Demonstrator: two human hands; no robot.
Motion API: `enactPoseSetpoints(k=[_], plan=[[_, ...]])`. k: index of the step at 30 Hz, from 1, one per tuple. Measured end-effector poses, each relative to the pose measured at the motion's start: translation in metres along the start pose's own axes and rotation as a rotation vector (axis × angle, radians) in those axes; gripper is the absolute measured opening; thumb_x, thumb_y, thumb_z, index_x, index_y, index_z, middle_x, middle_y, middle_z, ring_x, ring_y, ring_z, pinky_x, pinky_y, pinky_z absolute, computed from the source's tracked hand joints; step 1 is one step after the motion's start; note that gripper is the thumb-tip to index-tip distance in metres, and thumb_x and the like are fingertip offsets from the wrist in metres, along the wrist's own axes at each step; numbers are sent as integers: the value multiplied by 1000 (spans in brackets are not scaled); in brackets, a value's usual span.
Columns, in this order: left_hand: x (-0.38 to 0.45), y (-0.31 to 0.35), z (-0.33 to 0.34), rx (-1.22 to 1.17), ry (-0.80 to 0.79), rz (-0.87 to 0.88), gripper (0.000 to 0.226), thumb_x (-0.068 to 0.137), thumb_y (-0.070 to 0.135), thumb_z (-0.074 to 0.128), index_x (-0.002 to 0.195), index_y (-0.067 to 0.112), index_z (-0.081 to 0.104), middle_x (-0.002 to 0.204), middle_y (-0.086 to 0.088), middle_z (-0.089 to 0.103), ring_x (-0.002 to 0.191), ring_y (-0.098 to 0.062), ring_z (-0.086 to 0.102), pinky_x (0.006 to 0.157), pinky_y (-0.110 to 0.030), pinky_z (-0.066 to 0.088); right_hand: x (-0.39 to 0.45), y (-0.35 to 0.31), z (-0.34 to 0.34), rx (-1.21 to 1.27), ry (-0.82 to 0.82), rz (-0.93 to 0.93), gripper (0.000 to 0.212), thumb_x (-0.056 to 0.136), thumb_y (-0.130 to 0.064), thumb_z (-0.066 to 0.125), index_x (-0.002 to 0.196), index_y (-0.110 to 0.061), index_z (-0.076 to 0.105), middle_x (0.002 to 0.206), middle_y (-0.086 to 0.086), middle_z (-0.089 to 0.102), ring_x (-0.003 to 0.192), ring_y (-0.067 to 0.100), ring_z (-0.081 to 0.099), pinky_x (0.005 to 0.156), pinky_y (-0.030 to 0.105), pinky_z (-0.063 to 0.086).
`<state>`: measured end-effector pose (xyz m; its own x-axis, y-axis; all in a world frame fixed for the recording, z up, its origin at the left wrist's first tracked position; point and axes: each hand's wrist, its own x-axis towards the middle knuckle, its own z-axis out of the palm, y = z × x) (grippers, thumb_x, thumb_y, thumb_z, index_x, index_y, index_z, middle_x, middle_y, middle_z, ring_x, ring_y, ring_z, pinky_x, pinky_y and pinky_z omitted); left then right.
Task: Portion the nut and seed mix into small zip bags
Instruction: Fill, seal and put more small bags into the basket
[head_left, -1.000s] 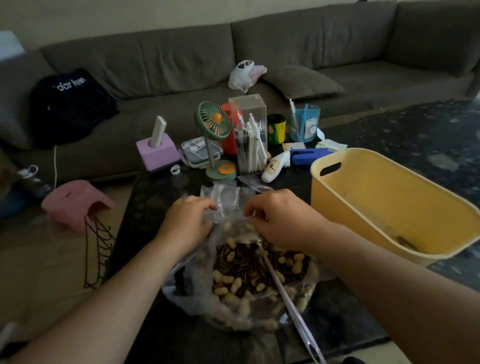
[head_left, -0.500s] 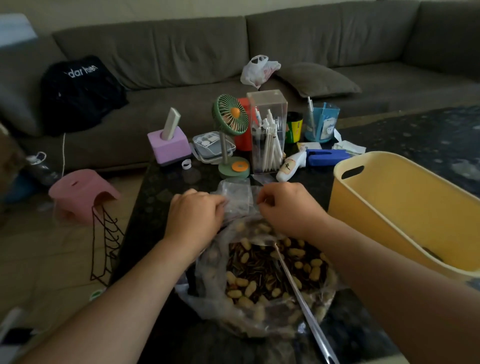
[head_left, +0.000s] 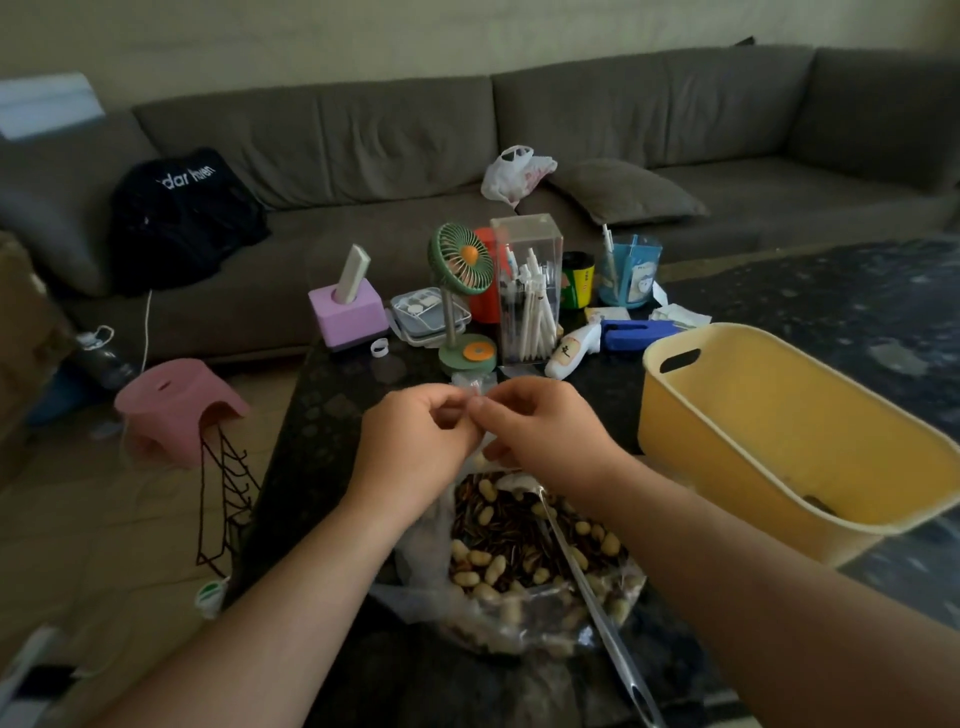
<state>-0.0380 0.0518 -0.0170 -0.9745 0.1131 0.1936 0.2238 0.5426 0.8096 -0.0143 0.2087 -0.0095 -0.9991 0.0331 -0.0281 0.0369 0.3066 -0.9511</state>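
Your left hand (head_left: 415, 447) and your right hand (head_left: 545, 436) are close together over the dark table (head_left: 332, 415). Both pinch the top of a small zip bag (head_left: 475, 402) between thumb and fingers. Most of the little bag is hidden by your hands, so you cannot tell what is in it. Right under your hands sits the big clear bag (head_left: 519, 571) of nut and seed mix (head_left: 498, 540), wide open, with pale peanuts and dark seeds. A long metal spoon (head_left: 587, 587) lies in the mix, and its handle points toward you. A yellow tub (head_left: 779, 441) sits to your right, just beside the big bag. A little green fan (head_left: 460, 291) and a clear box of pens (head_left: 527, 296) stand farther back on the table.
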Motion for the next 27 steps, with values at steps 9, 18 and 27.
enactPoseSetpoints(k=[9, 18, 27], plan=[[-22, 4, -2, -100, -67, 0, 20, 86, 15, 84, 96, 31, 77, 81, 15, 78, 76, -2, 75, 81, -35, 65, -22, -2, -13, -501, 16, -232, 18, 105, -33, 58, 105, -28, 75, 84, -12, 69, 75, 2, 65, 68, 18, 52], [-40, -3, -1, -75, 14, 53, 13, 90, 23, 81, 81, 28, 72, 74, 9, 74, 68, -10, 74, 70, -40, 64, -22, -1, -4, -715, -76, -254, 10, 96, -25, 64, 101, -26, 72, 84, -11, 67, 77, 3, 63, 66, 15, 48], [-37, -9, -14, 264, 60, 492, 21, 90, 46, 64, 94, 26, 69, 107, 13, 62, 110, -6, 54, 99, -16, 35, -23, -14, -11, -371, -279, 39, 20, 97, -13, 61, 101, -25, 77, 88, 0, 76, 81, 11, 74, 77, 30, 64]])
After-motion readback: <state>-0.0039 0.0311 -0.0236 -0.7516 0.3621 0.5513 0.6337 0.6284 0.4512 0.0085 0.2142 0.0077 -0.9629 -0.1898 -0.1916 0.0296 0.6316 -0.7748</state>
